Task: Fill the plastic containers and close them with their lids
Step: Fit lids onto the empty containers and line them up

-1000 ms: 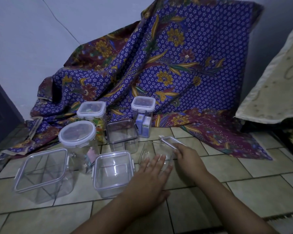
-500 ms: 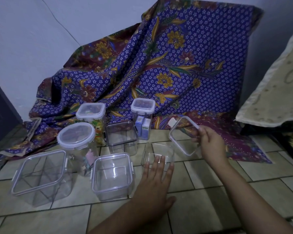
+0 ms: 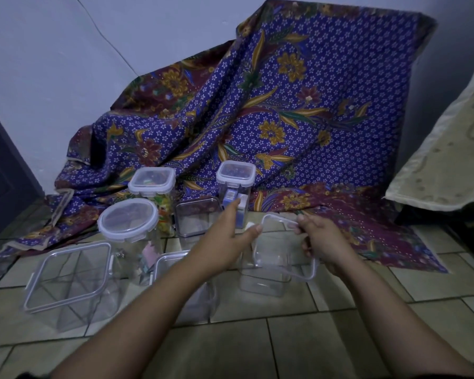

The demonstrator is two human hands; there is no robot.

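Right hand (image 3: pixel 323 242): grip pinches the square clear lid (image 3: pixel 309 277) by its right rim, held tilted just above the small open container (image 3: pixel 260 283) on the floor. Left hand (image 3: pixel 225 242): fingers straight, grasping nothing, thumb at the lid's left edge.

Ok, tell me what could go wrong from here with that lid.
The right hand pinches the lid by one side, askew over the open container; it may seat crooked.
That container looks empty; closing now would skip filling.
The left hand hovers close to the tall jar; a bump could tip it.
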